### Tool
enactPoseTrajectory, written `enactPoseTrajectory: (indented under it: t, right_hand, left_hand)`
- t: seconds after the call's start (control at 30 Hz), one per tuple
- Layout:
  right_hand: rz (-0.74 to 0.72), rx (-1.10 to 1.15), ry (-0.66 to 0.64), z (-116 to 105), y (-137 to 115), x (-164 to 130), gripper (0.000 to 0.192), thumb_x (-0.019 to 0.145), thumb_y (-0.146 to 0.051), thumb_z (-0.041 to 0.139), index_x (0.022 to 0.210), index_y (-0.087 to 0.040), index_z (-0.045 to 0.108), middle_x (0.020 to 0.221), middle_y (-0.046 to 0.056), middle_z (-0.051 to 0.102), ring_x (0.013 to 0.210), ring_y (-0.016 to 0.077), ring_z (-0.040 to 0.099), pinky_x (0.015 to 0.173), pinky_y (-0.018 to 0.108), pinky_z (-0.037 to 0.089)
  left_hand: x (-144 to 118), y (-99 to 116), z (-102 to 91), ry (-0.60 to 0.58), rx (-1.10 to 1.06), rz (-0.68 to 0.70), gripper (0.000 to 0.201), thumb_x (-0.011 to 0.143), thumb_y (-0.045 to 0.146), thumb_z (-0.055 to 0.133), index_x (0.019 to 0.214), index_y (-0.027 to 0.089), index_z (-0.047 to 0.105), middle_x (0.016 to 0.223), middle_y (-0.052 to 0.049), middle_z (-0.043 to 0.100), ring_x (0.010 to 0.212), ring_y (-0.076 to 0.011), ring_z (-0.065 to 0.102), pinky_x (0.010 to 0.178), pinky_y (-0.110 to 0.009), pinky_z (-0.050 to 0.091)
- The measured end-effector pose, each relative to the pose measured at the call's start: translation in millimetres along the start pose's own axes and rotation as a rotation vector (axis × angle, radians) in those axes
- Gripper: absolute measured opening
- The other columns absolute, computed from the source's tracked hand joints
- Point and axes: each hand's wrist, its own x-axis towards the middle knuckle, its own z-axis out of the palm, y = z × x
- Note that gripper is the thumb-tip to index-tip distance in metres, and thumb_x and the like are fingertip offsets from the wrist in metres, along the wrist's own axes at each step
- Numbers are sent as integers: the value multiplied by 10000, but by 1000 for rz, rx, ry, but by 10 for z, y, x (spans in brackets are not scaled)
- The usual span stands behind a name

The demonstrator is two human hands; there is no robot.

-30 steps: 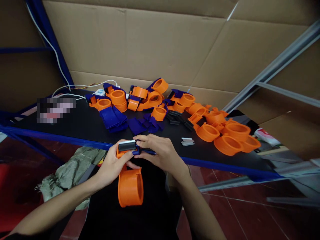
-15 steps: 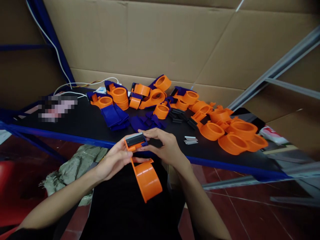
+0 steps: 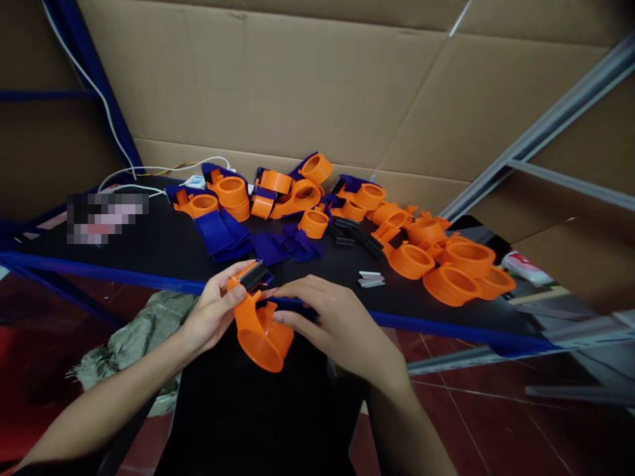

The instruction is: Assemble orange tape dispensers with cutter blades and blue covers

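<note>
My left hand [image 3: 213, 309] and my right hand [image 3: 331, 318] both hold an orange tape dispenser body [image 3: 262, 330] just in front of the table's blue front edge. The orange ring end points down and toward me. A black and grey blade piece [image 3: 252, 275] sits at its top end under my left fingertips, with a bit of blue plastic beside it. My right fingers press against the dispenser's right side.
On the black table [image 3: 149, 244] lie several orange dispenser bodies [image 3: 449, 268], blue plastic covers [image 3: 221, 233], small black clips [image 3: 347, 231] and metal blades [image 3: 371, 279]. White cables [image 3: 149, 173] run at the back left. Cardboard lines the wall behind. A crumpled sack [image 3: 143, 327] lies on the red floor.
I have turned the dispenser in my hands: the ring end swung from hanging flat toward me to tilting down with its opening showing. My right hand slid lower along its side.
</note>
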Motion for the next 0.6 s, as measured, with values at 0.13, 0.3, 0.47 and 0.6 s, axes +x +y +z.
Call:
enactPoseTrajectory:
  t: [0.13, 0.3, 0.47, 0.6]
  right_hand:
    - [-10, -4, 182, 38, -77, 8, 205, 951, -352, 617, 1107, -236, 682, 1089, 51, 722, 1016, 211, 665, 876, 345, 544]
    - [-178, 122, 241, 42, -53, 56, 258, 947, -202, 612, 1197, -247, 656, 1178, 57, 689, 1120, 210, 607, 963, 373, 508]
    - [-120, 252, 230, 85, 28, 109, 56, 918, -224, 659, 909, -199, 708, 877, 42, 693, 876, 178, 622, 787, 316, 513]
    - [-23, 393, 75, 46, 100, 118, 78, 901, -246, 680, 948, -190, 707, 884, 36, 686, 815, 150, 624, 745, 278, 517]
  left_hand:
    - [-47, -23, -25, 8, -27, -29, 579, 726, 493, 809, 1190, 168, 690, 1155, -152, 713, 1034, -330, 697, 912, -454, 551]
    - [-97, -120, -39, -140, -117, -171, 531, 813, 567, 692, 1188, 192, 674, 1072, -154, 720, 890, -339, 730, 766, -497, 579]
    - [-96, -122, 27, -223, -87, -267, 543, 795, 591, 700, 1147, 178, 690, 977, -127, 720, 772, -288, 738, 732, -442, 583]
    - [-97, -140, 23, -261, -93, -329, 521, 769, 557, 745, 1118, 173, 697, 890, -106, 712, 699, -252, 723, 662, -395, 582]
